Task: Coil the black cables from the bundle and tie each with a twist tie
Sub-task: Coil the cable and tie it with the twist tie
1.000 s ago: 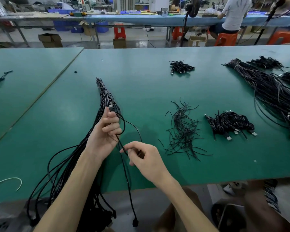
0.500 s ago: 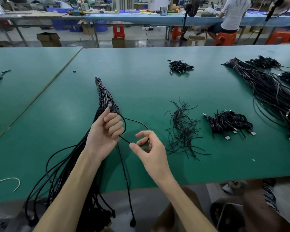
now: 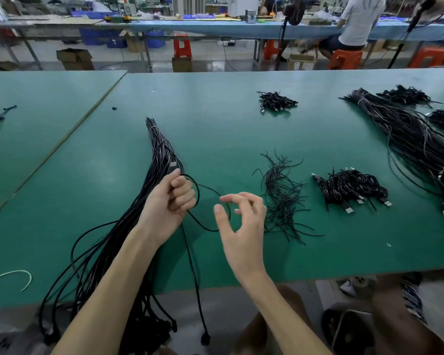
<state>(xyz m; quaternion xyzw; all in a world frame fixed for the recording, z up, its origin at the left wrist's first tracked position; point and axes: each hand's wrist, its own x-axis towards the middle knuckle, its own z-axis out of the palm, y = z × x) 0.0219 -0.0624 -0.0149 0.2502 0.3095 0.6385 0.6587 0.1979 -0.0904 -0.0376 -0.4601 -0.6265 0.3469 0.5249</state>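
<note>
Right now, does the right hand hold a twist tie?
No, the right hand is spread open, pinching nothing; the twist ties lie beside it.

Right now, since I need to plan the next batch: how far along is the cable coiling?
Done: a pile of coiled cables right of the twist ties, plus a smaller pile farther back. In hand: the left hand grips one cable, first loop formed; the right hand is open beside it. Left: most of the bundle under the left hand, and a second bundle at right.
</note>
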